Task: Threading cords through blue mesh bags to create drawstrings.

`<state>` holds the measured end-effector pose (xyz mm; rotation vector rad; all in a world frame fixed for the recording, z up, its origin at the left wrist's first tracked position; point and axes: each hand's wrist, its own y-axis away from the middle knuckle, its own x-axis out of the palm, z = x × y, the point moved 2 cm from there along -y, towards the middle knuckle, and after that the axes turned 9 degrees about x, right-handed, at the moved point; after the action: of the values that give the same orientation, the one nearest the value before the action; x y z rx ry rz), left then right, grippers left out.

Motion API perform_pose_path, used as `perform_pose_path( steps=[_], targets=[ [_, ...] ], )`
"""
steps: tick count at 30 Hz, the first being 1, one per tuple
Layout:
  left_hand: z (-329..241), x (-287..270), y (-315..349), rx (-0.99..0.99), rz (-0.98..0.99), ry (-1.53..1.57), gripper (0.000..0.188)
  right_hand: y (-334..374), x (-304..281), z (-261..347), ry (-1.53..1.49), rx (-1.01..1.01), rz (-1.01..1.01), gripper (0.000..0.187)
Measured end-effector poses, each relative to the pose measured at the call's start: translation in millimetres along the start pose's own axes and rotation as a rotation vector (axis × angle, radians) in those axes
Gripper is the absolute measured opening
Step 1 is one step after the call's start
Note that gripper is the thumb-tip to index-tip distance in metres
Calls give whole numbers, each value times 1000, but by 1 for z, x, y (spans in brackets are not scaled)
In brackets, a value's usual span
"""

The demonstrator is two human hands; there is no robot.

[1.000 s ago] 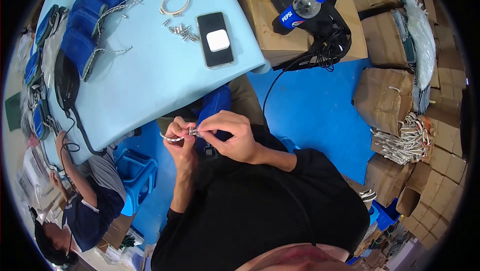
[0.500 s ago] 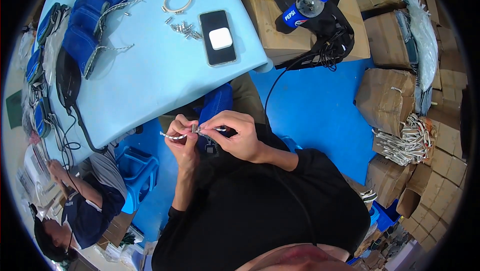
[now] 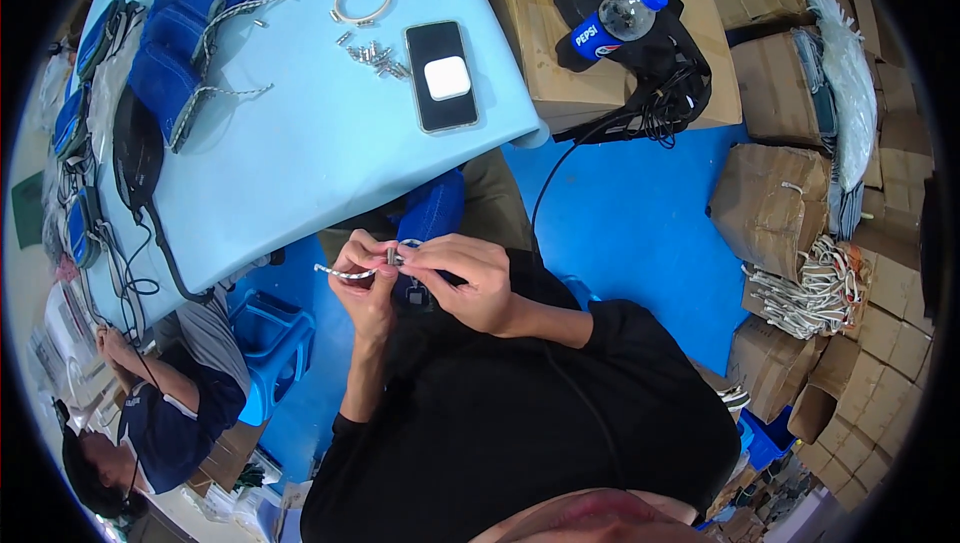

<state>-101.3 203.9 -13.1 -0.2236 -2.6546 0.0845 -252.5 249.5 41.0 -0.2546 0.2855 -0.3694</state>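
Observation:
My hands meet over my lap, in front of the table edge. Between the thumb and fingers of my left hand [image 3: 362,278] is a thin black-and-white cord [image 3: 340,272], its free end sticking out to the left. A small silver metal cylinder [image 3: 392,256] shows at the fingertips where both hands meet. My right hand [image 3: 465,278] pinches at the cylinder's right side; its fingers hide most of what they grip. A short bit of cord curves up above its fingertips. Blue fabric [image 3: 435,205] lies across my lap just beyond the hands.
On the light-blue table [image 3: 290,143] are a phone [image 3: 430,41] with a white case on it, loose metal cylinders [image 3: 378,58], a cord ring [image 3: 362,1] and blue fabric pieces [image 3: 165,73]. A bottle [image 3: 620,21] rests on a carton at right. Another person [image 3: 180,413] sits at left.
My right fingers have closed in around the metal cylinder, and the bit of cord that stuck out to their right now shows above them. My left hand has hardly moved.

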Motion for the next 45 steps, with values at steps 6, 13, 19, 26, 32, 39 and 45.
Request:
perform_pose_path(
  steps=[6, 13, 19, 26, 32, 39, 45],
  targets=[
    [-2, 0, -1, 32, 1, -49, 24, -1, 1, -1, -13, 4, -21, 22],
    [-2, 5, 0, 67, 26, -49, 24, 1, 2, -13, -228, 320, -21, 26],
    [0, 3, -1, 91, 34, -76, 22, 4, 4, -15, -367, 348, 83, 27],
    [-3, 3, -4, 99, 51, -73, 22, 1, 4, -14, -501, 450, 134, 28],
    [0, 2, -3, 35, 64, -25, 23, -2, 3, -6, -133, 91, 8, 23],
    [-8, -3, -4, 171, 60, -145, 24, 3, 17, -11, -289, 243, 31, 18],
    [-11, 8, -5, 128, 41, -44, 18, 3, 15, -13, -571, 426, 40, 53]
  ],
)
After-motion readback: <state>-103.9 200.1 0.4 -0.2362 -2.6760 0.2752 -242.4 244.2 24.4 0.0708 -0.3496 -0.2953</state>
